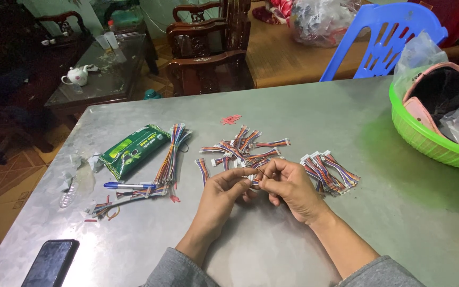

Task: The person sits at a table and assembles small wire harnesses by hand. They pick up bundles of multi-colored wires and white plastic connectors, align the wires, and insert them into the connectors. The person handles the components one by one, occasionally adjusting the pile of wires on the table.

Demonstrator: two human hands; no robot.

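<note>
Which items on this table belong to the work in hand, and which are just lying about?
In use: left hand and right hand pinching one small wire harness; loose harnesses; sorted harness pile; long wire bundle.

Lying about: green packet, blue pen, phone, green basket.

The fingers (255,172) hide most of the small wire bundle (256,179) pinched between them.

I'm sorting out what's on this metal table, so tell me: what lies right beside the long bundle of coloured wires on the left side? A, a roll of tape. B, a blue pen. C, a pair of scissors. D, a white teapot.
B: a blue pen lies on the table touching the lower end of the long wire bundle, just below the green packet.
</note>
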